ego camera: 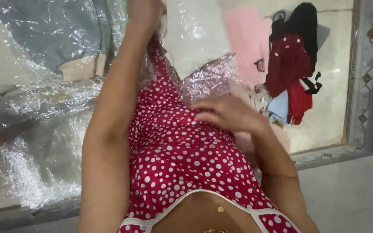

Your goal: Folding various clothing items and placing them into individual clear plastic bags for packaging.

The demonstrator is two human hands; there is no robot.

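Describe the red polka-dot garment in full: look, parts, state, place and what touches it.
The red polka-dot garment is thin soft fabric, red with small white dots and a white trimmed edge at the near end. It hangs stretched lengthwise between the arms, slightly creased. Its top is pinched up by the left hand beside a clear plastic bag. The right hand rests flat on its middle, fingers spread.

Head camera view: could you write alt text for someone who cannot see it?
A person's left hand lifts a red white-dotted garment partly inside a clear plastic bag, while the right hand rests on the fabric. A pile of clothes lies on the floor beyond.
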